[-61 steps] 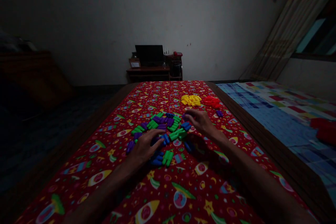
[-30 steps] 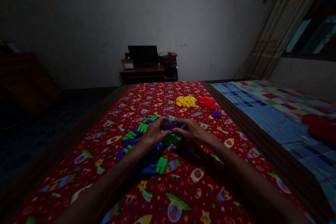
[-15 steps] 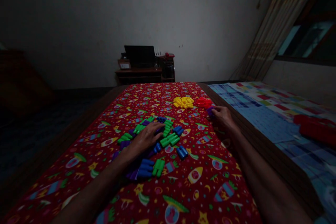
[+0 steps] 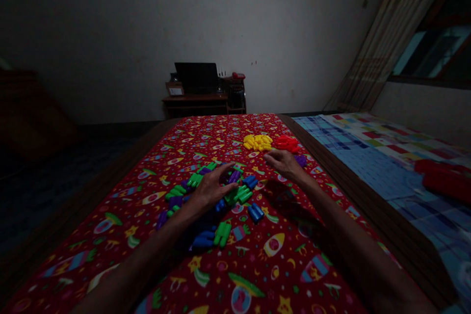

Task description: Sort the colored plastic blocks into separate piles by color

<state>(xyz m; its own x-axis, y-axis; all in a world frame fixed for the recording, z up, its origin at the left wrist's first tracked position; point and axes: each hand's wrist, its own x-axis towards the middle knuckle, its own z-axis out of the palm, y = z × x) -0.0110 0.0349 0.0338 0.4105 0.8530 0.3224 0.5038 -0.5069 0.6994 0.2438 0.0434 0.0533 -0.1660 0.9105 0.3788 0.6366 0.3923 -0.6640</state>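
Back from right edge of counter: curled right grip, contents unclear. Gaping by purple block: left grip. Likely light, stiff; pinch sides.

The flat red cloth under both hands has a print of little rockets, stars and moons in yellow, green, blue and white. Around the left hand are shiny green finger-shaped plastic pieces, blue finger-shaped plastic pieces and purple finger-shaped plastic pieces. Just past the right hand is a heap of bright yellow plastic pieces, with a heap of bright red plastic pieces next to it. Beside that hand is a dark purple plastic piece. Far to its right, the blue sheet has checks.
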